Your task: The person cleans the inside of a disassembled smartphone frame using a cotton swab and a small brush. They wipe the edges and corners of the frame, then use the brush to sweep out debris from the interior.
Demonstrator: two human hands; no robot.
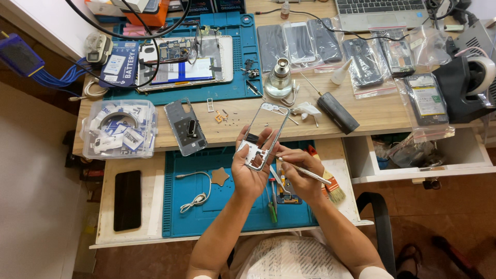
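We are working tweezers (305, 173) into the phone frame (264, 135) held above the blue mat (206, 206).

Our left hand (249, 168) is gripping the frame's lower end, fingers curled around it; our right hand (302, 175) is pinching the tweezers, tip touching the frame's lower edge. Next, we judge, calls for a steady, fine pick. A brush (330, 186) is lying just right of our fingers; room is opening leftward over the mat.

Worktop (361, 111): wooden, beyond the hand.
Drawer (465, 150): open, right of the hand.
Floor (444, 206): reddish tiles, right.
Wall (31, 196): pale, far left.
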